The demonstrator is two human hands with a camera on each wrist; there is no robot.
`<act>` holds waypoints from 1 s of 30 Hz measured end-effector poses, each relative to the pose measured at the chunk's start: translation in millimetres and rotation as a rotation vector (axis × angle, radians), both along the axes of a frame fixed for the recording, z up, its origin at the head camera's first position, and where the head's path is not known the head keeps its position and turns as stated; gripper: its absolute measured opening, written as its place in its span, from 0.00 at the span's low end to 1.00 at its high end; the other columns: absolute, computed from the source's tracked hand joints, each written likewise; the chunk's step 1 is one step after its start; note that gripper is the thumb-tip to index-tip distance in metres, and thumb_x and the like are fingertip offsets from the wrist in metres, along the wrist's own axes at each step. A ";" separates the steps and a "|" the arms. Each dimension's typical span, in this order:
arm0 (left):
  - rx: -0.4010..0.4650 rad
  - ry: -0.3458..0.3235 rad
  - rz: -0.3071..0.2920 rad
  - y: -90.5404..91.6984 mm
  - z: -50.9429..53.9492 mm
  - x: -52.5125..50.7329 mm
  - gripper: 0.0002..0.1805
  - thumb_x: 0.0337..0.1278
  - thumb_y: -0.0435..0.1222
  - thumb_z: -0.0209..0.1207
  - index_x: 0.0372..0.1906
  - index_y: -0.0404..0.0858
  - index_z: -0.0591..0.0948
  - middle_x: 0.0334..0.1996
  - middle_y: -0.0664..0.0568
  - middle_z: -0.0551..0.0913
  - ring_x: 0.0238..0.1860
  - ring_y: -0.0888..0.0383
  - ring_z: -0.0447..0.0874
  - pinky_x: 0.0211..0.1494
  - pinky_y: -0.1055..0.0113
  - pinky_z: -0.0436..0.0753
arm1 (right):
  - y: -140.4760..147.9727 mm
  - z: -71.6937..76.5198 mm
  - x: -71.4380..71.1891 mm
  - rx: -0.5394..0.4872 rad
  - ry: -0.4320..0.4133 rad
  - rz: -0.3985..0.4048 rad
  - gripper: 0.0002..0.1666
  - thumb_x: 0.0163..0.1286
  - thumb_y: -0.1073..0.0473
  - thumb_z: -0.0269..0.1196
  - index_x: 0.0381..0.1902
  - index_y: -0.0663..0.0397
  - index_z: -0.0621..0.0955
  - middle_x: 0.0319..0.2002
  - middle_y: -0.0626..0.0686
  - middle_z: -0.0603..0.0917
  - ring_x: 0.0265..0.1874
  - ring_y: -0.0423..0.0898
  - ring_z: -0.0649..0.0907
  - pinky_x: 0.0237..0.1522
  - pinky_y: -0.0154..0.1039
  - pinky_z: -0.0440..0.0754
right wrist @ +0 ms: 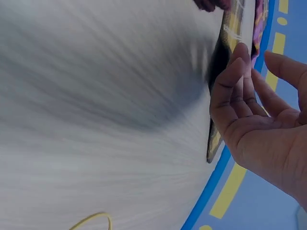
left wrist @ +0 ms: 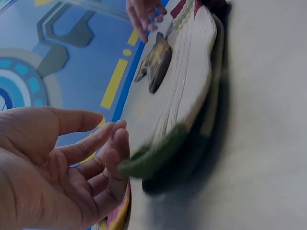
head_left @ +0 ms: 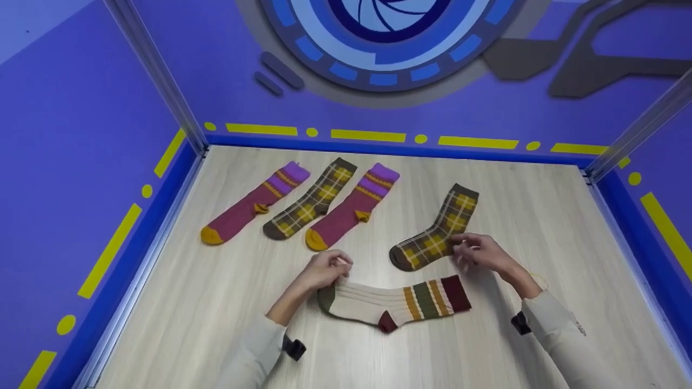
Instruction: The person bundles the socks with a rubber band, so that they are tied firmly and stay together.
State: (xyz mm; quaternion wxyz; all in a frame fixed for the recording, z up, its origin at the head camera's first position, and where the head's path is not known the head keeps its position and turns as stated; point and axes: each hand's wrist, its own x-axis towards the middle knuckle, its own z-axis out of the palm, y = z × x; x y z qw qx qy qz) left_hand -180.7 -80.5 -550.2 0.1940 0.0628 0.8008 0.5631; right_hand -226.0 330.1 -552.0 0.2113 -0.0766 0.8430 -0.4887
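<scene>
A cream ribbed sock [head_left: 367, 302] with green toe, dark red heel and striped cuff lies across the front. My left hand [head_left: 326, 268] is at its toe, fingers loosely bent and thumb apart. In the left wrist view, the fingertips meet or nearly meet the green toe [left wrist: 156, 155]; a second layer shows beneath the sock. My right hand [head_left: 483, 253] is beside the heel of a brown-and-yellow plaid sock [head_left: 438, 229], its thumb apart from bent fingers in the right wrist view. Whether those fingers touch the plaid sock, I cannot tell.
Farther back left lie a magenta sock [head_left: 243, 208] with purple cuff, another plaid sock [head_left: 311, 200], and a second magenta sock [head_left: 351, 208]. Blue walls [head_left: 216, 81] close off the pale wooden table [head_left: 551, 216] at the back and sides.
</scene>
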 end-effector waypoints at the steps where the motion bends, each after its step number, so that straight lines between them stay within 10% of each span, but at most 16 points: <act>1: 0.000 -0.004 -0.015 6.3 0.0 -1.7 0.12 0.67 0.31 0.60 0.50 0.28 0.83 0.34 0.33 0.87 0.25 0.60 0.79 0.28 0.73 0.74 | -1.7 -1.3 -1.6 0.001 -0.012 -0.001 0.29 0.79 0.59 0.57 0.69 0.74 0.70 0.45 0.68 0.84 0.33 0.44 0.87 0.35 0.37 0.85; 9: -0.035 -0.019 -0.117 39.4 -3.1 -9.7 0.16 0.67 0.34 0.60 0.55 0.32 0.82 0.37 0.31 0.87 0.25 0.59 0.78 0.24 0.75 0.70 | -18.3 -8.0 -2.5 0.014 -0.054 0.019 0.31 0.78 0.62 0.56 0.68 0.83 0.66 0.47 0.71 0.85 0.32 0.41 0.87 0.33 0.37 0.85; 23: -0.050 -0.088 -0.062 35.6 -10.6 -21.4 0.25 0.67 0.35 0.61 0.66 0.33 0.75 0.38 0.34 0.86 0.21 0.61 0.75 0.20 0.73 0.69 | -45.7 -1.7 -1.0 -0.017 -0.105 0.172 0.30 0.79 0.60 0.55 0.69 0.78 0.68 0.50 0.70 0.85 0.36 0.44 0.87 0.35 0.35 0.83; 30: -0.086 -0.123 -0.020 39.1 -11.9 -28.3 0.27 0.66 0.36 0.62 0.68 0.35 0.74 0.37 0.38 0.86 0.20 0.61 0.73 0.19 0.74 0.66 | -17.1 1.4 -36.6 0.058 0.050 -0.039 0.26 0.78 0.61 0.57 0.66 0.76 0.72 0.48 0.71 0.83 0.29 0.43 0.86 0.32 0.35 0.83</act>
